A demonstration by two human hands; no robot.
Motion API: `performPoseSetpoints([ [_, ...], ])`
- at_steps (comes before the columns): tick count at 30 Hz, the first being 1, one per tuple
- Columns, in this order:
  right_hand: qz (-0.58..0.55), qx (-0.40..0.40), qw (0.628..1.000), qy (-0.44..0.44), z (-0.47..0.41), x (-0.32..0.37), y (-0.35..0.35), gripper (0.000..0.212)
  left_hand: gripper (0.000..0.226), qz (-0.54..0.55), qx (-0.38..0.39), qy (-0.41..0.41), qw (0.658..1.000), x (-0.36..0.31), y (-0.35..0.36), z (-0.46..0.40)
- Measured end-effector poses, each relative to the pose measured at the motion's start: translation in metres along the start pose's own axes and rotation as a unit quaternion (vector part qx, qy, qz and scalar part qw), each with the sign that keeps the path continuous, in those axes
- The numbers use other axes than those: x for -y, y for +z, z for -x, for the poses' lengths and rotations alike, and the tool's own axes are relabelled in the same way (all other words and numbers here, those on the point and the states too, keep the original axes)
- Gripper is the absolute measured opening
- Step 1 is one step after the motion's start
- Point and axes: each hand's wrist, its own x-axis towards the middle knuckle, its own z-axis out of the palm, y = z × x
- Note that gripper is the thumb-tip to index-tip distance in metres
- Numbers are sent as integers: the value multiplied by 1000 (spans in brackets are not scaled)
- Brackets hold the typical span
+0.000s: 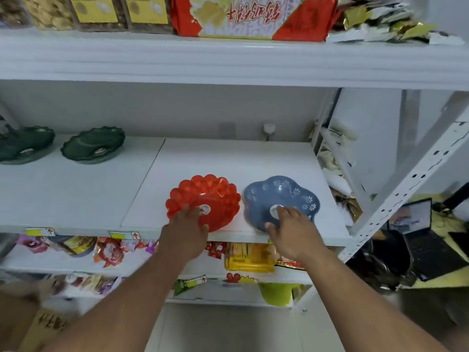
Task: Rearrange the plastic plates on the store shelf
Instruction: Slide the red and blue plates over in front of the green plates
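Note:
A red scalloped plastic plate (212,191) and a blue flower-shaped plate (281,191) with white blossoms sit side by side near the front edge of the white middle shelf (228,158). My left hand (185,232) holds the red plate's near rim, fingers inside and thumb at the edge. My right hand (291,232) grips the blue plate's near rim the same way, its fingers by the round sticker. Two dark green leaf-shaped plates (94,144) (25,143) stand at the back left of the same shelf.
The upper shelf carries a red snack package (253,16) and boxes. Lower shelves hold snack packets (109,252) and a yellow pack (250,257). A perforated white shelf upright (411,179) rises on the right, with a laptop (418,232) beyond it.

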Motion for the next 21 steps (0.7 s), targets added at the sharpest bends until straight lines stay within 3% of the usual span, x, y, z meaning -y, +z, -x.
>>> performPoseSetpoints([
  [3, -24, -48, 998, 32, 3, -23, 2, 49, 56, 63, -47, -48, 996, 3, 9, 2],
  [5, -34, -95, 993, 65, 3, -35, 7, 42, 56, 167, -83, -102, 977, 6, 13, 1],
  [9, -111, -139, 971, 160, -5, -54, 19, 48, 52, 377, -104, -234, 890, 2, 18, -2],
  [13, -276, -91, 914, 283, -11, -56, 20, 45, 56, 520, -44, -342, 782, 11, 32, -14],
  [15, -319, -56, 894, 311, -17, -58, 26, 42, 29, 588, -25, -352, 728, 17, 39, -19],
  [16, -340, -47, 883, 321, -20, -58, 27, 40, 17, 606, -22, -352, 713, 19, 41, -21],
  [18, -387, -42, 856, 341, -27, -59, 33, 32, 14, 626, -22, -344, 699, 16, 39, -20],
  [21, -493, -33, 788, 368, -28, -57, 32, 20, 12, 651, -10, -335, 681, 14, 36, -22],
])
